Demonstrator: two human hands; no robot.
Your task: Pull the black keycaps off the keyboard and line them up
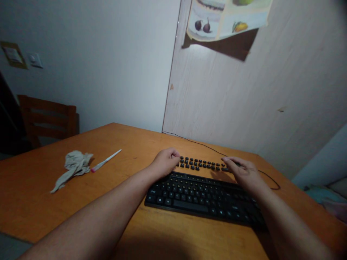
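Observation:
A black keyboard [187, 206] lies on the wooden table, with small yellowish stems showing where caps are off in its upper rows. Behind it, loose black keycaps [192, 163] stand in several rows. My left hand [166, 161] rests at the left end of these rows, fingers curled; whatever they may hold is hidden. At the right end, my right hand [242, 169] pinches a small dark keycap [223, 159] between thumb and finger, just above the table. A longer keycap [225, 169] lies below those fingertips.
A crumpled grey cloth [77, 164] and a white brush [108, 159] with a pink end lie on the table's left. A black cable [199, 143] runs along the back edge. A wooden chair [50, 117] stands beyond, and a wall with a fruit poster [227, 21] rises behind.

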